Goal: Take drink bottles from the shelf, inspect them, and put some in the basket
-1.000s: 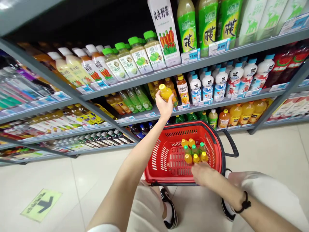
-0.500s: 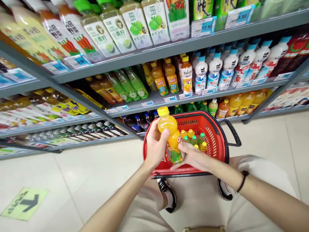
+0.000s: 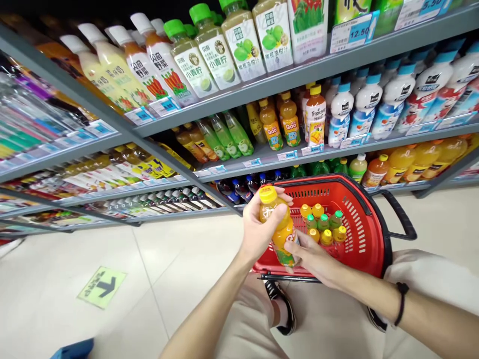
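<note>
- Holding one orange juice bottle between both hands, the person has it in front of the red shopping basket, against the basket's left part as seen from the head camera.
- The left grip is clamped around the bottle's upper half, thumb across the front and fingertips showing behind.
- The right grip is clamped on the lower half, thumb on the front near the "Qoo" lettering.
- The bottle leans, its yellow cap up to the left, its base down to the right.
- Eight small bottles stand grouped in the basket: two orange ones at the back, three with green caps in the middle, and three with yellow caps in front, nearest the right grip.
- A black handle juts out from the basket's right side.
- Behind it, on the middle shelf, two Qoo bottles stand beside a Tropicana bottle, with white bottles with blue caps further right.
- A dark band circles the right wrist.
- On the floor at left, a pale yellow sticker bears a dark arrow.
</note>
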`<state>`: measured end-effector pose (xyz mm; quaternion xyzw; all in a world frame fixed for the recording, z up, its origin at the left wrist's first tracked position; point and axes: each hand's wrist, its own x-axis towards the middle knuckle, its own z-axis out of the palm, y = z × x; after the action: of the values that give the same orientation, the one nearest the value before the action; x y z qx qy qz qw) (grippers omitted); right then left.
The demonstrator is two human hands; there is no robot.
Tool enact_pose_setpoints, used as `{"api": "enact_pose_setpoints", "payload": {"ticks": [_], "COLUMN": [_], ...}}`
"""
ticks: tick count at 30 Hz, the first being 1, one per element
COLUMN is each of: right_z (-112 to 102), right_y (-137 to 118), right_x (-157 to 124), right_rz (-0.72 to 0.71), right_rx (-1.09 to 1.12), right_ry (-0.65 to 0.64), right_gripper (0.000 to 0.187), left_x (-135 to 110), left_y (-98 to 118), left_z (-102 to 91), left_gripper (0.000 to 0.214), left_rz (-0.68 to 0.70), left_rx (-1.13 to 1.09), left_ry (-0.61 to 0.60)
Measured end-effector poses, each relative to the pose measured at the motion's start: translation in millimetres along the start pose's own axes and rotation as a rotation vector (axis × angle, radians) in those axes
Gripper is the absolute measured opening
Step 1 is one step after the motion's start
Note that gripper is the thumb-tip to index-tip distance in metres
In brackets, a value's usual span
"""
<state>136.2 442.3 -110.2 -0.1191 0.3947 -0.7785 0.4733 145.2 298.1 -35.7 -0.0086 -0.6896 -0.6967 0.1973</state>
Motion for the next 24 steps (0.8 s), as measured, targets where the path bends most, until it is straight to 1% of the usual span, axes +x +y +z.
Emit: {"api": "enact_pose_setpoints", "payload": {"ticks": [3, 6, 8, 9, 10, 11, 13, 15, 16, 17, 19, 21, 24], "right_z": [-1, -2, -4, -5, -6, -6, -6, -6, -6, -6, -6, -5, -5], "right_y": [-3, 0, 5, 8, 10, 12, 14, 12, 9, 7, 0, -6, -14], "right_x": [-4, -9, -13, -15, -17, -19, -21, -20, -19, -18, -15, -12, -10], "right_rz": [-0.002, -0.006, 0.010, 0.021, 0.034, 0.050, 0.087, 0.111, 0.110, 0.108, 0.127, 0.181, 0.251], "right_rx": [-0.046, -0.067, -0.073, -0.068, -0.051, -0.016, 0.091, 0.188, 0.217, 0.234, 0.261, 0.297, 0.338], "right_ry": [0.027, 0.057, 0.060, 0.051, 0.025, -0.028, -0.199, -0.373, -0.421, -0.439, -0.395, -0.281, -0.087], "right_gripper": [0.065, 0.065, 0.065, 0.067, 0.070, 0.074, 0.087, 0.099, 0.102, 0.103, 0.101, 0.096, 0.088], "left_x": [0, 0, -1, -2, -3, -4, -6, -9, -10, -10, -10, -8, -5], "left_y": [0, 0, -1, -1, -1, -1, 1, 6, 10, 14, 21, 24, 20], "left_z": [4.8, 11.3, 15.1, 16.8, 18.4, 19.9, 23.1, 26.6, 28.5, 30.3, 33.9, 36.9, 40.3], "left_gripper": [0.027, 0.024, 0.030, 0.034, 0.040, 0.046, 0.056, 0.067, 0.072, 0.076, 0.077, 0.073, 0.066], "left_rz": [-0.005, -0.024, -0.037, -0.039, -0.037, -0.033, -0.039, -0.061, -0.067, -0.063, -0.012, 0.065, 0.137], "left_rx": [-0.020, -0.051, -0.055, -0.067, -0.098, -0.147, -0.259, -0.308, -0.296, -0.268, -0.187, -0.098, 0.036], "left_ry": [0.001, 0.022, -0.005, -0.045, -0.094, -0.140, -0.198, -0.215, -0.219, -0.216, -0.181, -0.114, -0.001]}}
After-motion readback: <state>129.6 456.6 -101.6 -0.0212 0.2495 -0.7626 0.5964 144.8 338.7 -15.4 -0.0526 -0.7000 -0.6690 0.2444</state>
